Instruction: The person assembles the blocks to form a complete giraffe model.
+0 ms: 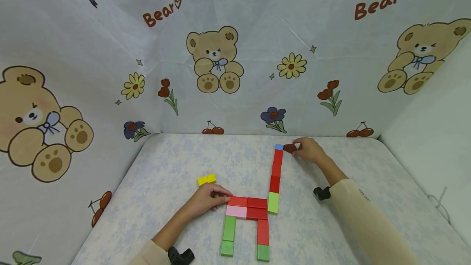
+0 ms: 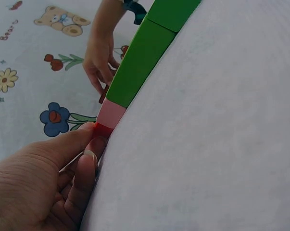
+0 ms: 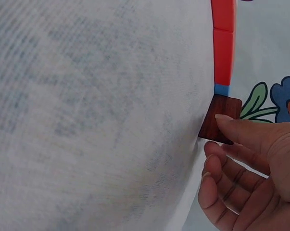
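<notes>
At the far end of a column of blocks, my right hand [image 1: 310, 149] pinches a dark brown wedge-shaped block [image 3: 216, 115] between thumb and fingers. Its narrower end meets a small blue block [image 1: 279, 147]. Red blocks [image 1: 276, 169] and a lime green block [image 1: 273, 203] continue the column toward me. My left hand [image 1: 206, 200] pinches the left end of a red block [image 1: 237, 201] with thumb and fingertip. That block lies against a pink block [image 1: 236, 212] and darker red blocks [image 1: 256, 213]. Two legs extend nearer me, one of green blocks [image 1: 229, 228], one red [image 1: 263, 232] and green.
A yellow block [image 1: 207, 179] with a bumpy edge lies just beyond my left hand. The pale patterned tabletop [image 1: 176, 154] ends at a hanging bear-print cloth [image 1: 254, 105]. Each wrist wears a black camera mount [image 1: 321, 193].
</notes>
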Motion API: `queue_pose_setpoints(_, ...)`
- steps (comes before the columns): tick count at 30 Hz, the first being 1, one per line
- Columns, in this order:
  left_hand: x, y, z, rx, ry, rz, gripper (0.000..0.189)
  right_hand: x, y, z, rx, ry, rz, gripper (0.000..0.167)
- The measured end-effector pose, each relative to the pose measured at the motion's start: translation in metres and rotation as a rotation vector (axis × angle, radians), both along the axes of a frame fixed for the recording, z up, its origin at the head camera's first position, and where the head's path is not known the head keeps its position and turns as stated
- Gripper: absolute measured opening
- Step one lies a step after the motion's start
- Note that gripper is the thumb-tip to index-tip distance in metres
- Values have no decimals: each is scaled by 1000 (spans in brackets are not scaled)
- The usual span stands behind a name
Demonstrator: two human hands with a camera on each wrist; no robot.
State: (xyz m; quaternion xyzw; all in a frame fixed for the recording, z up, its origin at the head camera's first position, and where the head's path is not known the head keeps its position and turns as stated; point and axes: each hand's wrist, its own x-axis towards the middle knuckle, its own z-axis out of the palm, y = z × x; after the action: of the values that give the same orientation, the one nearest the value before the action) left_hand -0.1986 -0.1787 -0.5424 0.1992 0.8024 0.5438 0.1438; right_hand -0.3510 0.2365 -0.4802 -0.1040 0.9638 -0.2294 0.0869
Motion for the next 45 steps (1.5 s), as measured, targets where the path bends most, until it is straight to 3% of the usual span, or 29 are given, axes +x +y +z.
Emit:
queue_pose_setpoints(6, 0, 1, 1, -4, -3, 0, 14, 14, 7, 14, 25, 12, 3, 63)
queue_pose_setpoints(12, 0, 1, 1, 0, -9, -3, 14, 40, 9, 21, -14, 98, -21, 58)
queue_pose_setpoints(17, 1, 0, 0, -8, -9, 4, 14, 66, 7, 19, -61, 140, -60, 51)
queue_pose_setpoints(27, -1, -1, -2, -34, 12, 5, 15, 112, -15, 15, -133, 183, -63, 46)
queue_pose_setpoints(37, 2, 0, 2, -20, 17, -3, 15, 147, -43, 12, -181, 229, 25, 33)
queue_pose_setpoints(45, 1, -1, 1, -13, 3, 1, 15, 169, -64, 14, -225, 198, 179, 17)
